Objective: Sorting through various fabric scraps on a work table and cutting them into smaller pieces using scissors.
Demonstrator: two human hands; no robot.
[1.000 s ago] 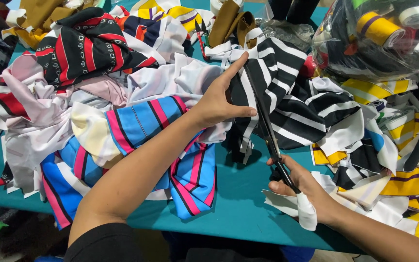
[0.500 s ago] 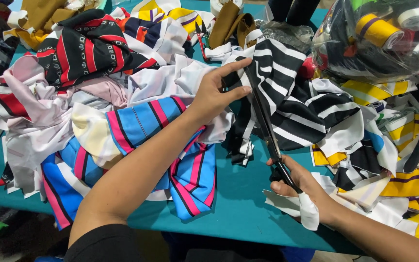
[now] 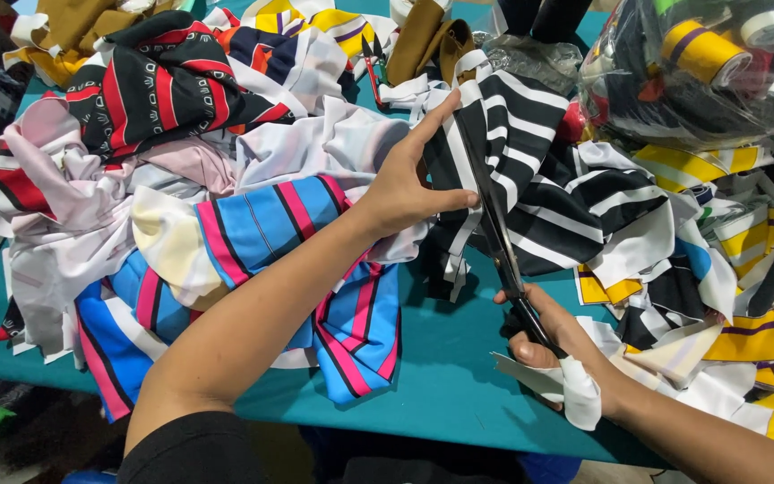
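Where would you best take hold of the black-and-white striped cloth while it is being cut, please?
Pinch the black-and-white striped cloth at its raised edge left of the scissors, coming from the left as the left hand does. The blades run up its middle, so fingers there stay clear and keep it taut.

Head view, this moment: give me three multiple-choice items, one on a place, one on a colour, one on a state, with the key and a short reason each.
1. Where do the scissors lie?
A. across the black-and-white striped cloth
B. on the brown cloth
C. inside the plastic bag

2. What colour is the table?
A. red
B. teal
C. white

3. What is the left hand doing?
A. hanging free
B. holding the striped cloth
C. gripping the scissors

Key: 1 A, the blades run up along the stripes. 2 B, bare teal shows between the piles. 3 B, its fingers pinch the cloth edge; the right hand holds the scissors.
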